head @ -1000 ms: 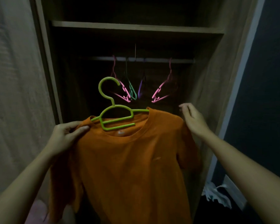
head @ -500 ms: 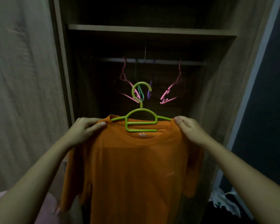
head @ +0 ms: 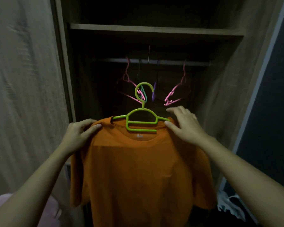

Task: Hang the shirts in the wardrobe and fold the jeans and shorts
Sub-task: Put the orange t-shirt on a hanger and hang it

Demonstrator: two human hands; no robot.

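Fingers (head: 86, 122) of the left hand (head: 77, 136) curl over one shoulder of the orange shirt (head: 138, 169), thumb pinching the cloth in front. Opposite, the right hand (head: 184, 126) has its fingers spread nearly straight over the other shoulder, thumb just touching. Between them sits the green hanger (head: 142, 123), the shirt draped from it, its hook below the wardrobe (head: 154, 30) rail (head: 162, 61). Light, soft cloth may slide off slim plastic, so gripping the hanger's neck looks safer.

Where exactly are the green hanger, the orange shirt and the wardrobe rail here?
green hanger (head: 141, 123): head view, on its upper crossbar.
orange shirt (head: 138, 174): head view, on the chest front.
wardrobe rail (head: 170, 62): head view, on a bare stretch between hangers.
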